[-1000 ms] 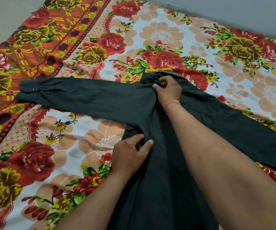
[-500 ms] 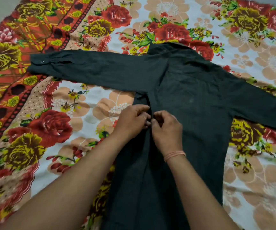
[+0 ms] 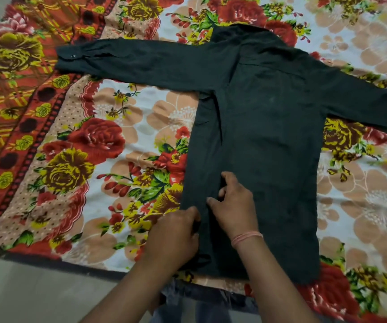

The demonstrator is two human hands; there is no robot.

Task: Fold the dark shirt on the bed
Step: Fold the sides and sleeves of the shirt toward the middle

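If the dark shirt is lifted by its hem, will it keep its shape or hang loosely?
Probably floppy: the dark shirt lies flat with soft creases on the bedsheet. Its spread sleeve would likely dangle. It seems light: the left hand and right hand merely pinch it.

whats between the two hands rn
A narrow strip of shirt fabric; the left hand and right hand are apart, not touching. Seen in the head view.

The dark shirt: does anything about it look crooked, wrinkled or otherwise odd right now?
Slightly. The dark shirt has an uneven lengthwise ridge of cloth along the side nearer the left hand, bunched at the hem. A faint pale smudge shows on its upper body. Nothing looks torn.
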